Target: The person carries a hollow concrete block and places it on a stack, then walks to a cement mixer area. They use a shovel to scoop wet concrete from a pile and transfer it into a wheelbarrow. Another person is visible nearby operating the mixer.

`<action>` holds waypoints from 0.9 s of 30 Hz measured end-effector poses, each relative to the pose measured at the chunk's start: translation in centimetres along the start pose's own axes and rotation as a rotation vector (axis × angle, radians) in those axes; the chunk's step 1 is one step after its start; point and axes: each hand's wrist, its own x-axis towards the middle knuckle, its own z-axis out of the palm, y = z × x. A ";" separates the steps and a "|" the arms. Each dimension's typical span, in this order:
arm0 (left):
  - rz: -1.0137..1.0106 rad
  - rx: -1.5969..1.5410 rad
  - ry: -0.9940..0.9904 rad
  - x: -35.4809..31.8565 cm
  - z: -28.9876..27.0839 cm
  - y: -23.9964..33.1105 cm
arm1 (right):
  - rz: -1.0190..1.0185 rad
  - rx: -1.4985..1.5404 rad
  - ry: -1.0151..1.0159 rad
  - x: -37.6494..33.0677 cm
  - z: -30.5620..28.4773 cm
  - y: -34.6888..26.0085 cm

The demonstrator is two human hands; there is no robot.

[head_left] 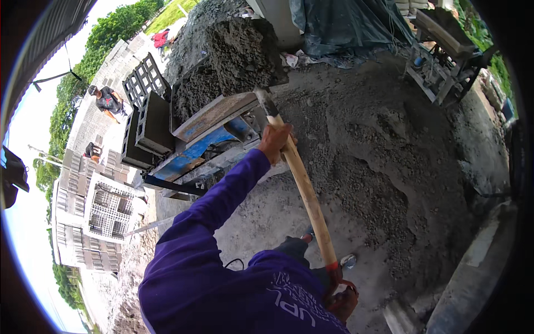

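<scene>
A shovel with a pale wooden shaft (308, 192) runs from my body up to the far middle. My left hand (274, 143) is closed around the upper shaft, below the dark metal neck. At the near end, my right hand (342, 303) grips the red handle. A heaped load of damp grey mix (245, 53) covers the shovel's blade. This load is over or against the edge of a wooden-sided hopper (214, 114), which holds more of the grey mix. Blue metal framing (203, 146) shows beneath the hopper.
Hollow concrete blocks (154, 125) stand left of the hopper. Loose grey mix (372, 167) spreads over the ground to the right. A dark tarp (345, 28) hangs at the back, near a wooden stand (439, 61). Several people, one in a dark shirt (108, 101), are farther left.
</scene>
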 end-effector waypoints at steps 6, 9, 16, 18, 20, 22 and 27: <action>0.237 0.272 0.400 1.9 -17.2 5.7 | 0.518 -0.051 -0.240 10.5 9.2 6.2; 0.198 0.532 0.556 4.7 -21.8 2.6 | 0.740 -0.192 -0.436 13.9 10.7 8.3; 0.029 0.579 0.943 10.5 -26.2 -9.3 | 1.358 -0.082 -0.733 21.6 9.9 12.1; 0.062 0.521 0.941 9.0 -31.0 -8.7 | 1.253 -0.415 -0.752 21.3 11.4 12.3; 0.203 0.475 0.996 7.4 -26.1 -5.9 | 1.167 -0.384 -0.657 20.8 10.4 10.5; 0.406 0.384 0.852 3.8 -19.4 0.2 | 0.689 -0.387 -0.702 21.1 10.2 8.7; 0.545 0.033 0.118 0.4 -2.8 4.2 | 0.243 -0.053 -0.424 22.3 6.3 -0.7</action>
